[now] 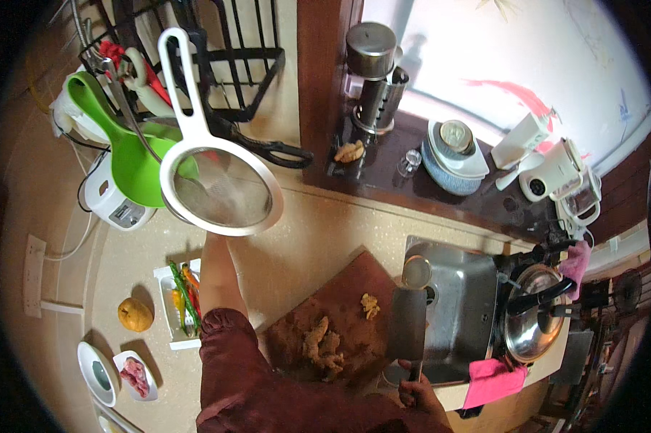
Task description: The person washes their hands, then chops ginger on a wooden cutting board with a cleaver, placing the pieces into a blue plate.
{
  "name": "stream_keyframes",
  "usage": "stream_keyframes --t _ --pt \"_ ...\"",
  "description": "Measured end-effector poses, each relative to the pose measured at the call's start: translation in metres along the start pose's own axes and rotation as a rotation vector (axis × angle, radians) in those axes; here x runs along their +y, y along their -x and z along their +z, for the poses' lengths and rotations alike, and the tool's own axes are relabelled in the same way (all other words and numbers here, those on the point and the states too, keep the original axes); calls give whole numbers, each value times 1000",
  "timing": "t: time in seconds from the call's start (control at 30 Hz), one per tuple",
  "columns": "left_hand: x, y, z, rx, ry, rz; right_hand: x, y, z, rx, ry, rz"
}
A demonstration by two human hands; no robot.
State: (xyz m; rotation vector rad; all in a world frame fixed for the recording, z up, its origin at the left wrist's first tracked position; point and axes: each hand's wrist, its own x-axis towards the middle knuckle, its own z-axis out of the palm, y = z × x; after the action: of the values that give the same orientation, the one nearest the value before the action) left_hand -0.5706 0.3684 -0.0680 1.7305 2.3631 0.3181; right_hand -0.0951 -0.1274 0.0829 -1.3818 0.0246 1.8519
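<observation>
My right hand (418,392) grips the dark handle of a cleaver (406,325), whose broad blade points away from me over the cutting board's right edge, beside the sink. My left forearm (221,276) reaches forward, and the hand is hidden behind a hanging white-rimmed mesh strainer (222,189); what it holds or touches does not show. On the brown cutting board (352,281) lie a piece of ginger root (324,349) and a small heap of cut yellowish pieces (369,306). Left of the forearm, a white tray (184,344) carries green, red and yellow chili peppers (182,295).
A steel sink (460,308) adjoins the board, with a pink cloth (496,383) on its near edge. A pan lid (533,330) stands beyond. A green ladle (136,168) hangs left. A pear-like fruit (135,314) and a dish of raw meat (135,377) sit on the counter.
</observation>
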Motion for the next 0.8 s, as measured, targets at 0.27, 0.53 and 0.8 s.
stream_keyframes --t 0.27,0.53,0.8 --pt "105 102 -6 -250 503 649 7 -6 7 45 31 -63" --pt "221 306 -55 -451 308 986 8 3 11 -49 91 -225" --pt "123 412 -119 -76 527 351 14 21 -9 5 251 -554"
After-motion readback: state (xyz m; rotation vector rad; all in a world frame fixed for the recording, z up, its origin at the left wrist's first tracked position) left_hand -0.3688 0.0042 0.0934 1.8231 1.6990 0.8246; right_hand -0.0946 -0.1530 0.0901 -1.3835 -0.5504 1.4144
